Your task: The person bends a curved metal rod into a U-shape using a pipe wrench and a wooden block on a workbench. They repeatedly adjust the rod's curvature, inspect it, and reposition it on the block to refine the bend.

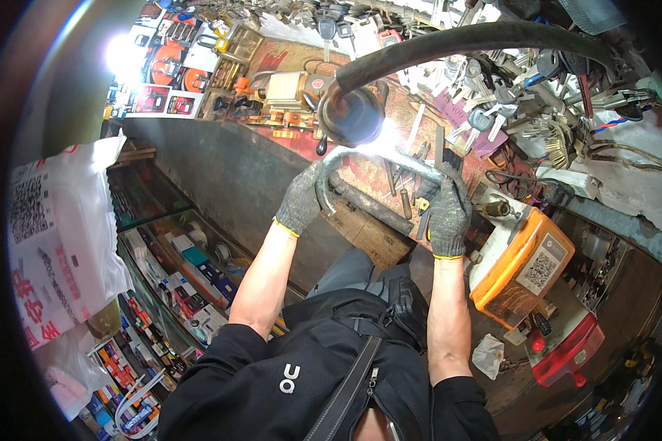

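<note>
Two hands in dark grey knitted gloves with yellow cuffs grasp a grey metal bar, bent round like a hook (415, 163), just on the wearer's side of a black round-headed work lamp on a thick, dark curved arm (351, 117). The left hand (300, 197), nearer the lamp, is closed against the outer side of the bend, to the lamp's near left, though its fingertips are partly hidden. The right hand (450, 220), farther from the lamp on its near right, is clenched about the end of the straight length. Between them the bar's long axis runs crosswise, passing close to the lamp's glare and slanting toward the wearer at the right; the short hooked end points back toward the wearer, beside the left hand.

Nearer the wearer than the lamp, a long, dark round rod (371, 202) lies aslant on the worn reddish workbench (362, 175), with a slim tool with a wooden handle (406, 204) close by. Heaped metal keys with dark and silver heads (485, 117) crowd the lamp's right side, while an orange-and-white boxy machine (526, 264) sits to its near right, beyond the right hand.
</note>
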Action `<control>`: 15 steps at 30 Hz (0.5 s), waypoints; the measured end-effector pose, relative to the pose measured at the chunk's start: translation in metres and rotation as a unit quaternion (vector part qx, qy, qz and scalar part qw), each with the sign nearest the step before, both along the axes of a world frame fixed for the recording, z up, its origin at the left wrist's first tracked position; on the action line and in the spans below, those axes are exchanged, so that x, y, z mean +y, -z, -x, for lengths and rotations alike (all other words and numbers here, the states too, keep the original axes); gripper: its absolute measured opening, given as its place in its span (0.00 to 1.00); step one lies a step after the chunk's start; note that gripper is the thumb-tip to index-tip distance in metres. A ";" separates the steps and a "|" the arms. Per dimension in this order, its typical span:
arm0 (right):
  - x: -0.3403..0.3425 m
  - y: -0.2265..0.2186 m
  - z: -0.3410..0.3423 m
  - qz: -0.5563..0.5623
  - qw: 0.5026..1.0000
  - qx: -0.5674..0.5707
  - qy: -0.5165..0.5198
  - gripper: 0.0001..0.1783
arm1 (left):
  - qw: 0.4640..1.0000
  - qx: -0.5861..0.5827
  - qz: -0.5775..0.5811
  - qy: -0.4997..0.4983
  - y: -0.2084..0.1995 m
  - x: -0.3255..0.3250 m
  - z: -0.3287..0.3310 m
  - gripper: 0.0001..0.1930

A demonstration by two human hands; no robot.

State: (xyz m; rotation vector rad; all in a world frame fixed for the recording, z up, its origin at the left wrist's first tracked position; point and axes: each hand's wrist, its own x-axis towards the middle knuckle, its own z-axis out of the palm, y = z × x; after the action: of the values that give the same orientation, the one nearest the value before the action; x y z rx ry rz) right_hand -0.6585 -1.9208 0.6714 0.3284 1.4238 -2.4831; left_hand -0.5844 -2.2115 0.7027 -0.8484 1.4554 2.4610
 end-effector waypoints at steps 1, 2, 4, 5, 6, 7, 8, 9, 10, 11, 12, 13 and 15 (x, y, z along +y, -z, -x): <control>0.000 0.001 -0.001 0.002 1.000 -0.024 0.003 0.17 | 1.000 0.008 -0.020 -0.004 -0.005 0.002 -0.004 0.22; 0.000 0.002 -0.002 -0.001 0.999 -0.042 0.001 0.17 | 1.000 0.004 -0.026 -0.013 -0.011 0.004 -0.010 0.22; 0.000 0.007 -0.005 0.009 0.997 -0.079 0.006 0.17 | 1.000 -0.003 -0.027 -0.007 -0.024 0.006 -0.021 0.23; 0.000 0.011 -0.006 0.024 0.995 -0.097 0.011 0.17 | 1.000 -0.005 -0.023 0.006 -0.031 0.006 -0.027 0.23; 0.000 0.014 -0.008 0.049 0.994 -0.095 0.005 0.17 | 1.000 -0.005 -0.015 0.017 -0.039 0.006 -0.033 0.24; 0.000 0.017 -0.010 0.117 0.987 -0.109 0.000 0.20 | 1.000 -0.006 -0.015 0.016 -0.047 0.008 -0.040 0.28; -0.001 0.021 -0.012 0.168 0.979 -0.114 -0.008 0.20 | 1.000 -0.008 -0.023 0.018 -0.054 0.009 -0.045 0.27; 0.000 0.024 -0.014 0.203 0.971 -0.123 -0.011 0.21 | 0.999 -0.004 -0.032 0.019 -0.060 0.011 -0.050 0.27; -0.001 0.026 -0.016 0.236 0.963 -0.130 -0.014 0.22 | 0.999 0.001 -0.041 0.019 -0.065 0.013 -0.053 0.27; -0.001 0.028 -0.020 0.200 0.968 -0.151 -0.009 0.23 | 0.999 0.008 -0.052 0.012 -0.070 0.016 -0.057 0.27; -0.001 0.029 -0.022 0.225 0.963 -0.149 -0.011 0.23 | 0.999 0.007 -0.049 0.014 -0.074 0.017 -0.060 0.27; -0.001 0.030 -0.025 0.235 0.959 -0.160 -0.007 0.23 | 0.999 0.007 -0.046 0.016 -0.078 0.019 -0.063 0.27; 0.000 0.028 -0.031 0.168 0.966 -0.196 -0.019 0.22 | 0.999 0.007 -0.045 0.015 -0.084 0.022 -0.067 0.27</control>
State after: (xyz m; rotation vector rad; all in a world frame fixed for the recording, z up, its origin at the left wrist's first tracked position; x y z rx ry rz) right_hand -0.6276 -1.9212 0.6437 0.6661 0.8311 -2.3975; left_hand -0.5173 -2.1891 0.7866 -0.7867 1.3413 2.4943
